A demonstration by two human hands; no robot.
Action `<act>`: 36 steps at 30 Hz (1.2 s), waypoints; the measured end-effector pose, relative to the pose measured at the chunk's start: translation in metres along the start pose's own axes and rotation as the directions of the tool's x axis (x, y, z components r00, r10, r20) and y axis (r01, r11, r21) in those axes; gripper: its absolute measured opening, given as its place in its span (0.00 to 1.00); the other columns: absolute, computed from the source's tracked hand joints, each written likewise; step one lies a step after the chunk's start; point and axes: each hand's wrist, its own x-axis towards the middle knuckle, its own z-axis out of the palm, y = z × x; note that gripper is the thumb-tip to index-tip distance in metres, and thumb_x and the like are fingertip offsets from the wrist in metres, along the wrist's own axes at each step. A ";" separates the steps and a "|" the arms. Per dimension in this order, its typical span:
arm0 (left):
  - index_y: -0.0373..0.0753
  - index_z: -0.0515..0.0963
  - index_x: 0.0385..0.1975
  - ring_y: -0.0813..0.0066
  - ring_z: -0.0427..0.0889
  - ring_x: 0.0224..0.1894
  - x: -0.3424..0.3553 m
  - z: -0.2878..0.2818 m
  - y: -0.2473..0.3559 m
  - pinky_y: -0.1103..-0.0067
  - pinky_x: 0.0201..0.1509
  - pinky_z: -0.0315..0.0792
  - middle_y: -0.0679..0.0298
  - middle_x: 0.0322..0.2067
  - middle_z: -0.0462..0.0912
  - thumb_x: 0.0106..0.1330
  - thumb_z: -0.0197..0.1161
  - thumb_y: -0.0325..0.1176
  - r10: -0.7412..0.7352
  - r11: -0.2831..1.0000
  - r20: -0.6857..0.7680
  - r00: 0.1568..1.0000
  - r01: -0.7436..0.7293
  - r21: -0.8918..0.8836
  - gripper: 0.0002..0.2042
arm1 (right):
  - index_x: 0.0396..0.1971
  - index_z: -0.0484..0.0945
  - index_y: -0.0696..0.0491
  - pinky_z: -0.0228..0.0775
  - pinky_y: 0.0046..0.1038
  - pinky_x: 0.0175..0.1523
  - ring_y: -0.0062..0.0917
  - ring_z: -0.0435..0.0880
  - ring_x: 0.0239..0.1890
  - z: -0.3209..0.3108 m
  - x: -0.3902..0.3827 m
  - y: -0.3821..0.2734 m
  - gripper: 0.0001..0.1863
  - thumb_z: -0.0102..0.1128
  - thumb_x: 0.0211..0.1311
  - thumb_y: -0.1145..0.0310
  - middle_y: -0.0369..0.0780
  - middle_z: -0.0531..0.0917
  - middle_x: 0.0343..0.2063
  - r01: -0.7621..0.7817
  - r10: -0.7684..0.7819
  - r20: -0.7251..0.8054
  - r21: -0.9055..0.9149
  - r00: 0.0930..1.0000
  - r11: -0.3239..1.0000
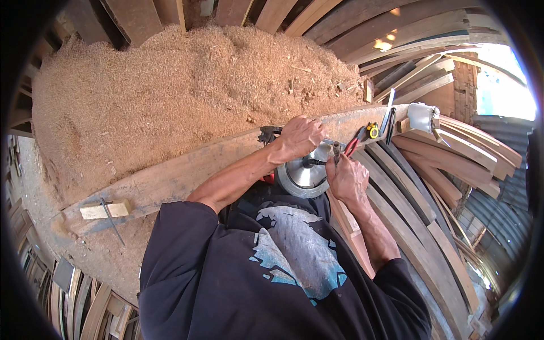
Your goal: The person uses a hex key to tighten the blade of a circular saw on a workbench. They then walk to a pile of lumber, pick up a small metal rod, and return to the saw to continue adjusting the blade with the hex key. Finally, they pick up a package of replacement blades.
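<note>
A power saw with a round, shiny metal blade [303, 174] is held upright against the near side of a thick wooden beam [170, 173]. My left hand [301, 139] is closed over the blade's upper edge; a short metal bar shows beside its fingers, and what lies inside the grip is hidden. My right hand [347, 178] is closed around a metal socket wrench [336, 149], whose dark shaft appears to meet the blade's centre. Just beyond the right hand lie red-handled pliers [355, 141] and a yellow tape measure [372, 131] on the beam.
A large heap of sawdust [187, 90] spreads beyond the beam. Toward its left end rests a small wooden block [105, 209] with a thin metal rod across it. A whitish container [421, 117] stands at the right end. Long boards [411, 226] are stacked close on my right.
</note>
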 end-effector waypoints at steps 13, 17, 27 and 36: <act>0.42 0.83 0.33 0.54 0.87 0.33 0.010 0.003 -0.008 0.62 0.34 0.79 0.55 0.33 0.86 0.69 0.58 0.37 -0.014 1.000 -0.026 1.000 0.013 -0.027 0.10 | 0.38 0.84 0.57 0.79 0.51 0.35 0.53 0.87 0.27 -0.005 0.021 0.015 0.20 0.55 0.70 0.54 0.54 0.84 0.20 0.056 -0.056 0.025 0.019 0.998 0.998; 0.41 0.83 0.33 0.54 0.87 0.32 0.014 0.005 -0.010 0.63 0.33 0.79 0.55 0.32 0.85 0.69 0.58 0.36 -0.038 0.999 -0.009 0.999 0.038 -0.035 0.09 | 0.38 0.84 0.58 0.79 0.51 0.35 0.53 0.87 0.27 -0.006 0.027 0.017 0.20 0.55 0.70 0.55 0.54 0.84 0.21 0.072 -0.073 0.028 0.029 0.997 0.997; 0.39 0.81 0.32 0.53 0.85 0.32 0.018 -0.007 -0.018 0.60 0.34 0.77 0.56 0.29 0.83 0.67 0.62 0.35 -0.039 0.987 0.007 0.999 0.040 -0.153 0.06 | 0.35 0.84 0.54 0.78 0.50 0.34 0.49 0.87 0.27 -0.004 0.045 0.027 0.15 0.60 0.66 0.56 0.50 0.86 0.24 0.349 -0.351 0.048 0.057 0.935 0.936; 0.40 0.81 0.34 0.52 0.86 0.36 0.019 -0.010 -0.013 0.60 0.38 0.78 0.58 0.30 0.83 0.69 0.63 0.40 -0.157 0.981 0.025 0.987 0.159 -0.112 0.10 | 0.40 0.83 0.55 0.77 0.50 0.40 0.51 0.87 0.32 -0.030 0.028 0.024 0.15 0.61 0.62 0.59 0.52 0.87 0.29 0.178 -0.186 0.067 0.105 0.980 0.978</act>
